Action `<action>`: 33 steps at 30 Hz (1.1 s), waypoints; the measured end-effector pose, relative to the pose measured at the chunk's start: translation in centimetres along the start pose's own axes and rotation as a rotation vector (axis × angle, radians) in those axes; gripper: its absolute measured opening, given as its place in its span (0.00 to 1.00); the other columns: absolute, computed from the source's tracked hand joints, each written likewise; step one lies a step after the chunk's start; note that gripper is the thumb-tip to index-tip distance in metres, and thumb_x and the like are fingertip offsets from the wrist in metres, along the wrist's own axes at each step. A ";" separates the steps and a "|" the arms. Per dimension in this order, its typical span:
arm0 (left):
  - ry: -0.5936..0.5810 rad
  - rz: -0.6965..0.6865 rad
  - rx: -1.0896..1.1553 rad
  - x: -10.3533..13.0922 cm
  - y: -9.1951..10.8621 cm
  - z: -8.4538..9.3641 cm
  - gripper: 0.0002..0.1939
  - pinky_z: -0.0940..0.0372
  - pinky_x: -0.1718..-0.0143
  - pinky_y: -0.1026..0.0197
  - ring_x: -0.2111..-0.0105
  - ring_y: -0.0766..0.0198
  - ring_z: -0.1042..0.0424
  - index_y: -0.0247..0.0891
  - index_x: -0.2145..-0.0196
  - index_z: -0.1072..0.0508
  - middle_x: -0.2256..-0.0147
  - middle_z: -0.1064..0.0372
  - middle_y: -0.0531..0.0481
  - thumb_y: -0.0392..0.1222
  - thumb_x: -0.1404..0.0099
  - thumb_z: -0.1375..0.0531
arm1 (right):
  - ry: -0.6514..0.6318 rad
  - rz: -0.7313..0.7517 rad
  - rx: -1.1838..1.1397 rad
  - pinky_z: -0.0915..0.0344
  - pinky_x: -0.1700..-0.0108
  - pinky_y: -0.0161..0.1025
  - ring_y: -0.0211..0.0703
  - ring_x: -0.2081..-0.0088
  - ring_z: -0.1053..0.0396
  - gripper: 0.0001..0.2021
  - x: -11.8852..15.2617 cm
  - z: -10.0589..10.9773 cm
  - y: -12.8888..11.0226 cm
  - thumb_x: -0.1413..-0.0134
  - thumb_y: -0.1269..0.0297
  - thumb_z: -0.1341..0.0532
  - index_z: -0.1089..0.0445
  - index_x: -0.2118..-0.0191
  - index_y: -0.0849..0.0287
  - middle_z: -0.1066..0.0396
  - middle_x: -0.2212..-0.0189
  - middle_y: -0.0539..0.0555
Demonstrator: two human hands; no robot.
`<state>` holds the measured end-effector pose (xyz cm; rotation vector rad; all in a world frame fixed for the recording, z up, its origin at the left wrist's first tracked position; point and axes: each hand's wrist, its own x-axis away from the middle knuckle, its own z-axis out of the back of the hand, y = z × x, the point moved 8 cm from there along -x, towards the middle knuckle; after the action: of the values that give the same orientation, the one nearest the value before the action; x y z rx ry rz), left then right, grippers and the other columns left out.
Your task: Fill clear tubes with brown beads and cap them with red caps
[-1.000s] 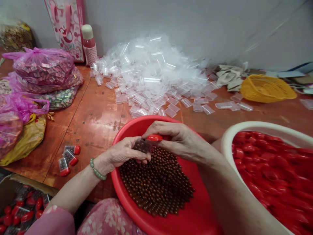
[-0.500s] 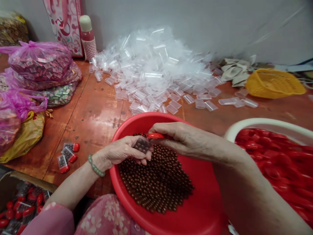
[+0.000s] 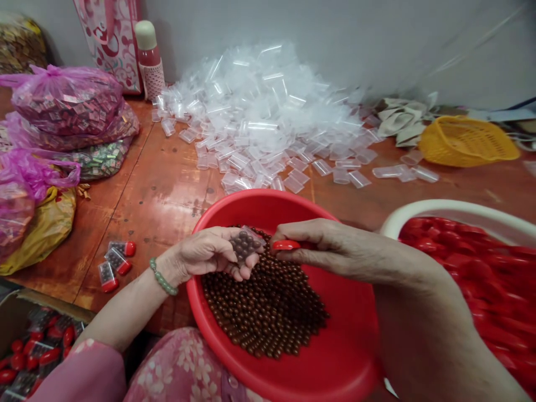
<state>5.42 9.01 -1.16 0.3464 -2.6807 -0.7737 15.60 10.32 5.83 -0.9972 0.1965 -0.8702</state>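
Over a red basin (image 3: 352, 346), my left hand (image 3: 215, 254) grips a clear plastic case (image 3: 245, 245) filled with dark brown balls. A green bead bracelet circles that wrist. Just to the right, my right hand (image 3: 318, 240) pinches a red plastic cap (image 3: 286, 245) between thumb and fingers. The cap and the case are a small gap apart. Beneath both hands, a heap of shiny brown balls (image 3: 268, 312) covers the left part of the basin's floor.
Clear cases (image 3: 259, 128) lie piled behind the basin. A white tub (image 3: 397, 218) of red caps stands right, a yellow basket (image 3: 464, 142) behind it. Capped, filled cases (image 3: 117, 259) rest at left, above a box (image 3: 79, 312) of more. Purple bags (image 3: 67, 100) sit far left.
My right hand has drawn back to the right with the red cap, opening a gap from the case. My left hand has shifted slightly, and the case's open end shows more clearly.
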 end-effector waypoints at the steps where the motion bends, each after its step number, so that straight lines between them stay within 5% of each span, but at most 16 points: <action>1: -0.018 0.002 0.024 0.0 0.0 0.0 0.19 0.32 0.70 0.65 0.74 0.67 0.26 0.31 0.58 0.30 0.69 0.28 0.48 0.31 0.50 0.40 | 0.002 -0.033 -0.020 0.38 0.71 0.32 0.35 0.74 0.36 0.13 0.1 0.0 0.3 0.39 0.57 0.44 0.31 0.71 0.58 0.33 0.76 0.49; 6: -0.065 -0.018 0.092 -0.1 0.1 0.1 0.20 0.31 0.68 0.62 0.72 0.63 0.25 0.29 0.56 0.29 0.67 0.27 0.45 0.49 0.39 0.40 | 0.091 -0.152 -0.162 0.36 0.67 0.34 0.39 0.69 0.32 0.14 0.1 -0.7 1.6 0.43 0.52 0.40 0.29 0.65 0.59 0.28 0.71 0.52; 11: -0.039 -0.052 0.076 -0.1 0.6 0.2 0.29 0.32 0.67 0.60 0.72 0.63 0.26 0.30 0.57 0.27 0.67 0.27 0.44 0.62 0.35 0.47 | 0.011 -0.097 -0.261 0.35 0.60 0.36 0.40 0.65 0.31 0.14 0.0 -3.4 1.5 0.40 0.52 0.42 0.26 0.63 0.57 0.27 0.69 0.51; 14: -0.008 -0.065 0.049 -0.1 0.8 0.3 0.31 0.33 0.68 0.61 0.72 0.63 0.26 0.31 0.58 0.27 0.68 0.27 0.45 0.65 0.37 0.46 | 0.177 -0.147 -0.328 0.36 0.66 0.35 0.38 0.70 0.34 0.15 0.5 -3.0 2.4 0.39 0.51 0.44 0.28 0.64 0.57 0.30 0.72 0.50; 18: 0.120 -0.122 -0.014 0.0 1.0 0.9 0.28 0.34 0.70 0.64 0.73 0.66 0.27 0.31 0.59 0.27 0.68 0.27 0.47 0.61 0.42 0.38 | 0.517 -0.175 -0.569 0.41 0.75 0.32 0.34 0.77 0.41 0.15 0.9 -2.2 3.9 0.39 0.50 0.45 0.32 0.66 0.56 0.39 0.80 0.46; 22: 0.340 -0.180 -0.130 0.1 1.3 1.4 0.19 0.36 0.69 0.67 0.73 0.71 0.28 0.32 0.66 0.29 0.71 0.29 0.52 0.44 0.50 0.28 | 0.859 -0.041 -0.918 0.32 0.66 0.36 0.38 0.71 0.32 0.12 0.4 -2.4 4.3 0.41 0.51 0.44 0.36 0.62 0.54 0.29 0.74 0.49; 28: 0.400 -0.212 -0.136 -0.6 0.5 0.0 0.22 0.33 0.68 0.64 0.70 0.68 0.27 0.31 0.61 0.30 0.69 0.31 0.51 0.36 0.53 0.29 | 0.985 -0.017 -1.078 0.31 0.72 0.37 0.41 0.73 0.28 0.11 -0.3 -3.7 3.9 0.40 0.51 0.46 0.43 0.59 0.51 0.24 0.71 0.49; 33: 0.483 -0.309 -0.052 -0.5 -0.2 -0.3 0.21 0.31 0.69 0.66 0.72 0.70 0.28 0.31 0.69 0.32 0.71 0.32 0.54 0.35 0.58 0.27 | 1.130 -0.006 -0.881 0.32 0.72 0.34 0.38 0.71 0.28 0.12 0.6 -3.9 3.6 0.40 0.51 0.44 0.42 0.58 0.51 0.25 0.69 0.49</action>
<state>6.00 8.86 -1.21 0.8327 -2.1759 -0.7292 15.94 8.20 0.93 -1.1795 1.6434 -1.3143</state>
